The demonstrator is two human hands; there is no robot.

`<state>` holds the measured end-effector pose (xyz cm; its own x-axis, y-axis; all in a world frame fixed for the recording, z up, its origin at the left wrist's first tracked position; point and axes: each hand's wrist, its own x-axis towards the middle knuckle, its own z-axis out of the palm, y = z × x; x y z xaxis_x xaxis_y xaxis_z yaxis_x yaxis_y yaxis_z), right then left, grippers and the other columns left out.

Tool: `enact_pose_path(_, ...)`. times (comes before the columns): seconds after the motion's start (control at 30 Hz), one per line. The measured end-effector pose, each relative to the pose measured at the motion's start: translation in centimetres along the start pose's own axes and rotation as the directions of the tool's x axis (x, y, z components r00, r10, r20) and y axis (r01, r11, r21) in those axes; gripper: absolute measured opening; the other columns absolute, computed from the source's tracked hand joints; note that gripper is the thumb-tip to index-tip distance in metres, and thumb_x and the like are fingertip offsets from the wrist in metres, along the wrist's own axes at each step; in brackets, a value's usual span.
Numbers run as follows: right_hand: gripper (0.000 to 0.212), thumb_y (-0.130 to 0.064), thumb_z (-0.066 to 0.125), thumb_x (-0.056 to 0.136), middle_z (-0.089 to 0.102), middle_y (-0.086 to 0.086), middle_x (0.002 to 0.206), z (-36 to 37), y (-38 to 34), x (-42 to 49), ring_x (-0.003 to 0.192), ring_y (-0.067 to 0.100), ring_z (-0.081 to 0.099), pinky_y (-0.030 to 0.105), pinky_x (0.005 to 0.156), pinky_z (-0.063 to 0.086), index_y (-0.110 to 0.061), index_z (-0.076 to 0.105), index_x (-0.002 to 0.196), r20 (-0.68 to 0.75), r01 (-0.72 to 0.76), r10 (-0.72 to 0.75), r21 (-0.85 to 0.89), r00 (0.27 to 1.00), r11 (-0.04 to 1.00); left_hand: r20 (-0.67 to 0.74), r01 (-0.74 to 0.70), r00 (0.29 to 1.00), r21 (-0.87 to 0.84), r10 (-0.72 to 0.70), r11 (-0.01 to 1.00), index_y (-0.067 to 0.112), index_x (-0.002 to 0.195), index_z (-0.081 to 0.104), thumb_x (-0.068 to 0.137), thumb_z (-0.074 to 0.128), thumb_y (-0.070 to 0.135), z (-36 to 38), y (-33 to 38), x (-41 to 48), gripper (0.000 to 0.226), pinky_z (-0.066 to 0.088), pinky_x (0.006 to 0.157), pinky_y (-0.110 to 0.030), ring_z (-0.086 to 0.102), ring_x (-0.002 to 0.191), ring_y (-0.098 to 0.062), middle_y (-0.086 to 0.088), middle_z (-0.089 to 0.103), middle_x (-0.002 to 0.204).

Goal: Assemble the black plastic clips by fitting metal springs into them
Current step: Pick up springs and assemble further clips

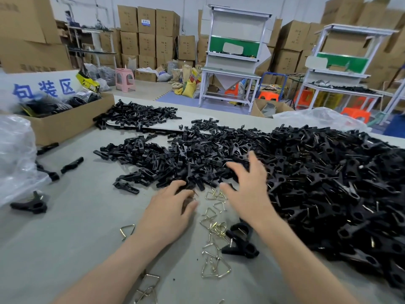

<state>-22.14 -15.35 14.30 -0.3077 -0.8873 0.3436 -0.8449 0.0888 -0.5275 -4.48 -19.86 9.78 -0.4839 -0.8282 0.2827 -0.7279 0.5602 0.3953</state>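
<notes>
On the grey table (76,238), seen from the head camera, the right hand (247,183) is spread wide with fingers straight and apart, grasping nothing. Its fingertips sit over the near edge of the clip pile (328,183), and blur hides whether they touch it. The left hand (168,207) lies at the pile's edge with fingers curled under. A metal tip shows by its fingertips, but whether it grips anything cannot be told. Loose springs (215,229) lie scattered between the two forearms. One clip (241,249) lies just beside the right forearm, among the springs.

A white sign (43,88) at far left reads 包装区 in blue. Print on the stacked cartons (146,34) is too small to read.

A cardboard box (70,121) and a clear bag (15,161) stand at the left of the table. White workbenches (234,58) stand behind.
</notes>
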Motion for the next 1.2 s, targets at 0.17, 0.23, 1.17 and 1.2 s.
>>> enact_pose_path(0.17, 0.046, -0.006, 0.044, 0.095, 0.021, 0.006, 0.156, 3.1, -1.0, -1.5, 0.143, 0.019, 0.019, 0.027, 0.115, 0.016, -0.025, 0.048, 0.137, 0.182, 0.144, -0.148, 0.034, 0.972, 0.989, -0.15, -0.054, 0.988, -0.099, 0.039, 0.994, 0.009, 0.099, 0.073, 0.092, 0.058, 0.017, -0.5, 0.4, 0.2, 0.018, 0.039, 0.094, -0.028, 0.059, 0.101, -0.018, 0.0, 0.063, 0.111)
enact_pose_path(0.23, 0.061, 0.005, 0.041, 0.09, 0.018, 0.003, 0.157, 3.6, -1.7, -1.5, 0.141, 0.019, 0.023, 0.027, 0.113, 0.021, -0.031, 0.043, 0.14, 0.204, 0.193, -0.196, 0.033, 0.959, 0.981, -0.164, -0.057, 0.986, -0.077, 0.044, 0.995, 0.011, 0.092, 0.073, 0.089, 0.061, 0.015, -0.6, 0.4, 0.2, 0.012, 0.041, 0.094, -0.036, 0.061, 0.094, -0.018, 0.001, 0.064, 0.101)
enact_pose_path(1.17, 0.026, -0.007, 0.069, 0.083, 0.059, -0.014, 0.085, 2.2, -3.1, -4.7, 0.09, 0.01, 0.055, 0.018, 0.081, 0.042, -0.03, 0.056, 0.08, -0.24, 0.016, 0.042, 0.236, 0.97, 0.972, -0.31, -0.09, 0.95, -0.34, -0.021, 0.936, 0.028, 0.112, 0.064, 0.088, 0.059, 0.005, -1.5, 1.0, -0.5, 0.034, 0.043, 0.086, -0.02, 0.055, 0.088, 0.001, 0.017, 0.059, 0.094)
enact_pose_path(1.2, 0.031, -0.007, 0.067, 0.084, 0.06, -0.015, 0.084, 1.9, -3.1, -5.2, 0.087, 0.005, 0.057, 0.014, 0.077, 0.041, -0.034, 0.054, 0.081, -0.33, 0.034, 0.072, 0.303, 0.941, 0.952, -0.319, -0.085, 0.946, -0.424, -0.06, 0.901, 0.027, 0.114, 0.064, 0.087, 0.06, 0.002, -1.7, 1.2, -0.6, 0.037, 0.043, 0.077, -0.013, 0.054, 0.081, 0.002, 0.016, 0.058, 0.089)
